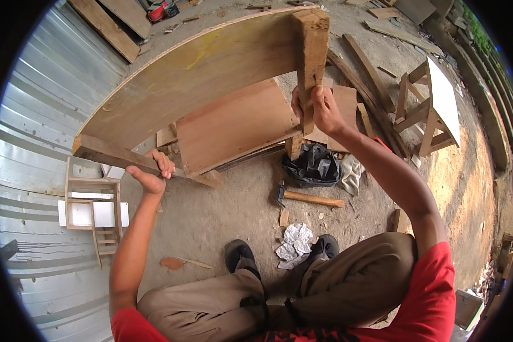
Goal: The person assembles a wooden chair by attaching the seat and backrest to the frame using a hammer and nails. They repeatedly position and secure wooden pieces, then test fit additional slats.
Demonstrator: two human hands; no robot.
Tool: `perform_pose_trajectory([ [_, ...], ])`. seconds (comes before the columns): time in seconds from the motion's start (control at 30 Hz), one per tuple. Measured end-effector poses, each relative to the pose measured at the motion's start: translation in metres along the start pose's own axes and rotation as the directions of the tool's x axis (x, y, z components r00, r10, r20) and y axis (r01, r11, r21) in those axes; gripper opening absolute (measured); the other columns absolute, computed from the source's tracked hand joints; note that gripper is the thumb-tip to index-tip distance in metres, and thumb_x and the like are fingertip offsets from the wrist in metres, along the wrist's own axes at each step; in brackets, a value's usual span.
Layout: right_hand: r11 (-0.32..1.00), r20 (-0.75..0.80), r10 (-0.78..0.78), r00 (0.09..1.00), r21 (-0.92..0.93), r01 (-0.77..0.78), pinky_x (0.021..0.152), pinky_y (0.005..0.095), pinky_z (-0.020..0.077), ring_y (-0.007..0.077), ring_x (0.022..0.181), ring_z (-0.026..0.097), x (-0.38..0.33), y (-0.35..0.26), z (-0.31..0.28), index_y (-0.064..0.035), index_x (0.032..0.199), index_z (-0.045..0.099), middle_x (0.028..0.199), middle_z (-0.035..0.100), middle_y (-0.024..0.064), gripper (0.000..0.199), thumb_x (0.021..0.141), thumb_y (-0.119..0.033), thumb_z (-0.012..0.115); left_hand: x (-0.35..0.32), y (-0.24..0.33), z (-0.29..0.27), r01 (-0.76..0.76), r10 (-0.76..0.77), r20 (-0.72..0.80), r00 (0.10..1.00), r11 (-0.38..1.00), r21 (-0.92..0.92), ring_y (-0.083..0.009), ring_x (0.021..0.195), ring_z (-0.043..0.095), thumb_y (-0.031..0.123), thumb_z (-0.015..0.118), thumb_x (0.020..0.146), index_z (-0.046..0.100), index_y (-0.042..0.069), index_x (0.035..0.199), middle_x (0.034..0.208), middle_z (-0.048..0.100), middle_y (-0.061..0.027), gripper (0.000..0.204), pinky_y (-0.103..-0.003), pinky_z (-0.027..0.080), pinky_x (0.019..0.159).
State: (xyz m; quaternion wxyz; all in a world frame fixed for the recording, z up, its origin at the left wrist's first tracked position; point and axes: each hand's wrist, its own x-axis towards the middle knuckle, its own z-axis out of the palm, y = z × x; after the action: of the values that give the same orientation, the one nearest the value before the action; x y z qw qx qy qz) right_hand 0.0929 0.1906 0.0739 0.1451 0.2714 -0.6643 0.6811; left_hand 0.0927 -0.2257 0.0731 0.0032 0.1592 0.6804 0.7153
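Observation:
A plywood panel (194,62) is raised in front of me, tilted on edge, with a wooden batten at each end. My right hand (323,111) is closed round the lower part of the right batten (313,45). At the other end, my left hand (154,172) grips the left batten (111,153), its fingers bent over the wood and its thumb sticking out to the side. Behind and below the raised panel is a reddish plywood piece (233,125) with wooden supports. Part of that piece is hidden by the raised panel.
A claw hammer (313,198) lies near a black plastic-lined container (312,165). Crumpled paper (295,242) is between my shoes. To the right stands a white-topped stool (439,102) beside long planks (370,74); a small wooden frame (94,211) leans by the metal sheet wall (45,159).

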Motion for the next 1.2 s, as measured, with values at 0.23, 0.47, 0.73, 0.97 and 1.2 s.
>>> perform_pose_trajectory([
  [0.23,0.989,-0.179,-0.015,0.984,-0.150,-0.012,0.045,0.0279,0.0340,0.0128,0.049,0.044,-0.020,0.005,0.013,-0.0045,0.061,0.040,0.054,0.048,0.0054,0.073,0.097,-0.067,0.032,-0.015,-0.011,-0.001,0.000,0.000,0.054,0.999,1.000,0.007,-0.0128,0.043,0.036,0.104,0.015,0.056,0.036,0.012,0.064,0.050,0.036,0.0003,0.094,-0.028,0.036,0.050],
  [0.47,0.983,-0.283,0.067,0.957,-0.144,-0.111,0.046,0.0284,0.0376,0.0134,0.048,0.048,-0.009,0.003,0.016,-0.0016,0.064,0.051,0.054,0.050,0.0055,0.078,0.098,-0.068,0.027,0.000,-0.004,-0.001,0.021,-0.020,0.076,0.997,1.000,-0.004,-0.0120,0.041,0.036,0.103,0.015,0.058,0.035,0.014,0.064,0.047,0.034,0.0019,0.092,-0.027,0.036,0.048],
  [0.73,0.970,-0.029,0.074,0.997,-0.232,-0.079,0.058,0.0290,0.0420,0.0164,0.064,0.055,-0.046,0.013,-0.015,0.0010,0.085,0.052,0.068,0.055,0.0086,0.086,0.089,-0.080,0.022,-0.032,-0.018,0.001,-0.006,0.007,0.096,0.995,1.000,-0.014,-0.0124,0.052,0.050,0.102,0.025,0.059,0.044,0.010,0.068,0.055,0.047,-0.0003,0.094,-0.028,0.046,0.060],
  [0.97,0.941,-0.078,0.141,0.987,-0.300,-0.159,0.064,0.0296,0.0422,0.0151,0.067,0.053,-0.061,0.025,-0.010,0.0002,0.082,0.051,0.071,0.056,0.0073,0.074,0.094,-0.070,0.032,-0.030,-0.011,0.009,-0.034,0.034,0.000,0.999,0.997,0.065,-0.0139,0.054,0.051,0.102,0.022,0.057,0.043,0.009,0.070,0.058,0.048,-0.0018,0.096,-0.030,0.047,0.061],
  [1.2,0.985,-0.063,0.006,0.998,-0.173,-0.016,0.062,0.0283,0.0418,0.0127,0.069,0.052,-0.072,0.021,0.002,-0.0028,0.086,0.050,0.077,0.056,0.0053,0.038,0.094,-0.038,0.062,-0.046,-0.017,0.012,-0.060,0.059,0.015,0.998,0.995,0.081,-0.0138,0.052,0.050,0.102,0.025,0.056,0.042,0.009,0.072,0.057,0.048,-0.0024,0.096,-0.029,0.047,0.060],
])
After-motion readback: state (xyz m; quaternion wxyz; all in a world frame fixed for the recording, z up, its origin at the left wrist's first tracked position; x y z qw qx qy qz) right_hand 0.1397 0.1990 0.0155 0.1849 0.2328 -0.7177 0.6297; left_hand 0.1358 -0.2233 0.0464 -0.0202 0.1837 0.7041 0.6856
